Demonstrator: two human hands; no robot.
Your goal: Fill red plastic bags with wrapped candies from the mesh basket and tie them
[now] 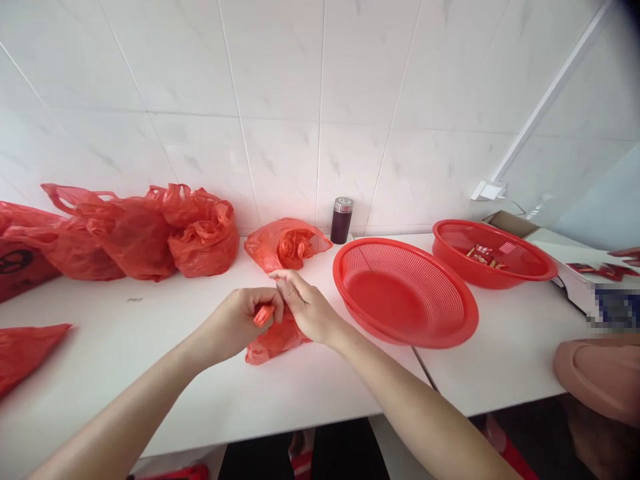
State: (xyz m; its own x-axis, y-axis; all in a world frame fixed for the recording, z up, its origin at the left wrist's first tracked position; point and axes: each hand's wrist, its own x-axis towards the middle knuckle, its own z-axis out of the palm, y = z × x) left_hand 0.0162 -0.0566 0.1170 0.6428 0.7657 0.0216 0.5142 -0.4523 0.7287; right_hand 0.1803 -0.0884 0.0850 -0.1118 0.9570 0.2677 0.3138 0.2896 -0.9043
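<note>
Probably, the plastic bag [274,347] behind the bench's [210,403] front edge is soft: grasp its neck. Left hand [240,327] clenches it; right hand [311,312] looks half-flat, hold unclear.

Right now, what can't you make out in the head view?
All head view:
Contents of the red bag at the hands: hidden by crumpled plastic, left hand and right hand.
Bag at far left: cut off by left edge.
Print on packets in the farther basket: too small.
Co-worker's hand: cut off by right edge.
</note>
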